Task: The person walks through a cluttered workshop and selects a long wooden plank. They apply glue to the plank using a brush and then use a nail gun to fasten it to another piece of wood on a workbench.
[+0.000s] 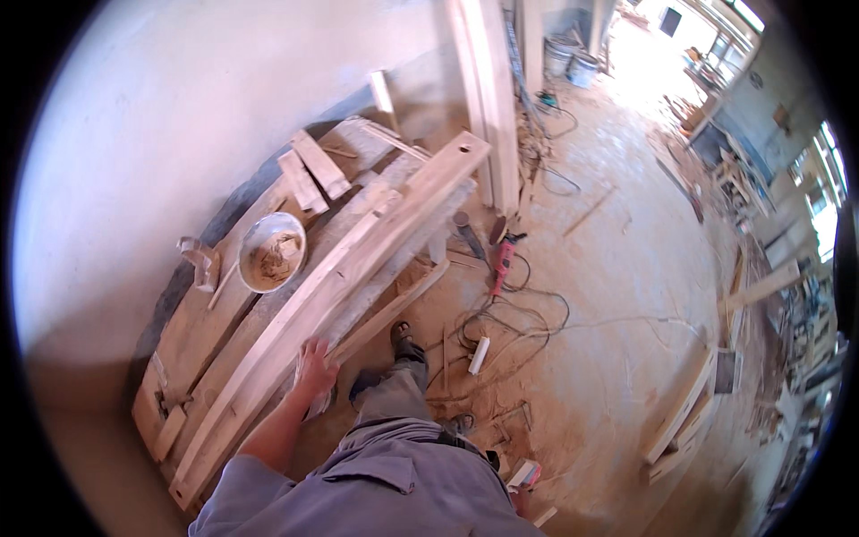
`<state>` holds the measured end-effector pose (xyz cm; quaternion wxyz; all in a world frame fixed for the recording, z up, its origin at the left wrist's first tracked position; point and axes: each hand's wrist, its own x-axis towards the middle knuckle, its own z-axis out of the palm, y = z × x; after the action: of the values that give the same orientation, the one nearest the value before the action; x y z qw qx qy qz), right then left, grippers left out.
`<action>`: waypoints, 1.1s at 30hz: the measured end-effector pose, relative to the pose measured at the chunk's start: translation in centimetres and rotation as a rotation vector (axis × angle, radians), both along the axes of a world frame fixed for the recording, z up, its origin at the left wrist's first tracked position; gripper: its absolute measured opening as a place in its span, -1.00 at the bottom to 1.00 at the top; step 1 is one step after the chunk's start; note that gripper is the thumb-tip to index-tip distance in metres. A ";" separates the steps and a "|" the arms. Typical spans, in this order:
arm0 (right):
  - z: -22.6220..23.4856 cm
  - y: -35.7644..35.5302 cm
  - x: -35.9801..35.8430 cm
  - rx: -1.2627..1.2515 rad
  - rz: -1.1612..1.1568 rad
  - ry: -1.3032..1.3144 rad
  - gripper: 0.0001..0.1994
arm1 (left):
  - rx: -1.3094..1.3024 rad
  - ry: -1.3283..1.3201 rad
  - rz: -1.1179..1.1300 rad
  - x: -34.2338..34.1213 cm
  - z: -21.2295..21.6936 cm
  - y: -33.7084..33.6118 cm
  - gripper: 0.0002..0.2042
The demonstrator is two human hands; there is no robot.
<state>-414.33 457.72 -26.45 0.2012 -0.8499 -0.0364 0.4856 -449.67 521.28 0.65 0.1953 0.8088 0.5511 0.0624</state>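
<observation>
A long pale wooden beam (344,259) lies slantwise across a low bench of worn planks (210,345). At its near side edge my left hand (315,369) is closed over the wood. Something greyish-white shows just under that hand; I cannot make out what it is. Low down beside my body, my right hand (522,503) is mostly hidden by my shirt. A small white item (523,474) with pink and blue parts sticks up from it and seems to be held there.
On the bench stand a white bowl of brownish material (276,255) and short wood blocks (315,170). A pink angle grinder (504,267) with a looping cord lies on the dusty floor, near a white tube (480,355). Tall boards (488,107) lean behind; timber pieces (684,412) lie right.
</observation>
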 end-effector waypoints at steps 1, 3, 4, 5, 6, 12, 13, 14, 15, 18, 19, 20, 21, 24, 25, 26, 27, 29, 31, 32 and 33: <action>0.5 1.3 1.6 0.015 0.009 -0.012 -0.85 | 0.025 -0.009 0.055 0.2 -0.3 2.3 -0.40; 1.3 4.2 5.1 0.064 0.018 -0.040 -0.93 | 0.138 -0.051 0.136 0.5 -1.5 7.0 -0.40; 1.8 5.7 6.7 0.113 -0.004 -0.036 -0.92 | 0.139 -0.074 0.185 0.5 -2.3 9.3 -0.41; 2.7 7.9 8.6 0.165 -0.054 -0.006 -0.87 | 0.153 -0.098 0.236 0.4 -3.1 11.8 -0.42; 4.1 10.2 10.2 0.185 -0.282 0.167 -0.83 | 0.154 -0.116 0.290 0.1 -3.8 13.8 -0.43; 14.0 31.9 14.1 0.164 0.040 -0.229 -0.58 | -0.130 -0.076 0.287 -1.0 -6.5 21.0 -0.64; 15.6 36.2 14.1 0.231 0.002 -0.200 -0.55 | -0.130 -0.022 0.291 -0.8 -6.2 21.3 -0.65; 16.7 40.0 13.7 0.278 -0.040 -0.164 -0.52 | -0.130 0.028 0.296 -0.8 -6.1 21.4 -0.66; 18.1 43.7 13.6 0.294 0.072 -0.182 -0.51 | -0.133 0.033 0.331 -0.6 -5.6 21.2 -0.66; 21.7 53.1 13.1 0.278 0.410 -0.229 -0.51 | -0.139 -0.021 0.366 -0.4 -5.0 21.2 -0.65; 22.6 55.5 12.7 0.228 0.525 -0.230 -0.51 | -0.083 -0.054 0.380 -0.4 -5.0 21.1 -0.64; 23.3 57.7 12.5 0.206 0.654 -0.216 -0.51 | -0.105 -0.068 0.379 -0.3 -5.2 21.3 -0.65; 24.0 59.6 12.4 0.176 0.724 -0.217 -0.50 | -0.127 -0.060 0.409 -0.5 -5.4 21.3 -0.65; 24.2 66.2 12.4 0.195 0.931 -0.108 -0.47 | -0.289 -0.130 0.467 -0.2 -5.8 21.3 -0.60; 24.1 68.3 12.2 0.231 0.987 -0.162 -0.46 | -0.201 -0.093 0.476 -0.1 -5.9 21.1 -0.63; 24.0 70.3 11.9 0.261 1.155 -0.284 -0.46 | -0.172 -0.126 0.515 -0.2 -6.0 20.9 -0.65; 23.9 72.4 11.7 0.278 1.157 -0.257 -0.48 | -0.020 -0.151 0.569 -0.2 -6.1 20.7 -0.76; 24.1 76.5 11.0 0.324 1.224 -0.301 -0.49 | 0.042 -0.245 0.580 -0.7 -6.1 20.1 -0.79; 24.1 81.9 10.9 0.394 1.217 -0.263 -0.51 | 0.107 -0.354 0.637 -0.7 -5.8 20.0 -0.81; 24.0 84.4 10.2 0.402 1.252 -0.321 -0.51 | 0.131 -0.431 0.685 -0.8 -5.7 20.1 -0.82; 23.8 86.7 9.7 0.474 1.305 -0.353 -0.52 | 0.132 -0.509 0.730 -0.8 -5.5 20.2 -0.83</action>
<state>-404.60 544.47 -2.61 0.0400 -0.6543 -0.6736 0.3415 -450.45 541.50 -4.90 0.2378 0.5310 0.7297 0.3591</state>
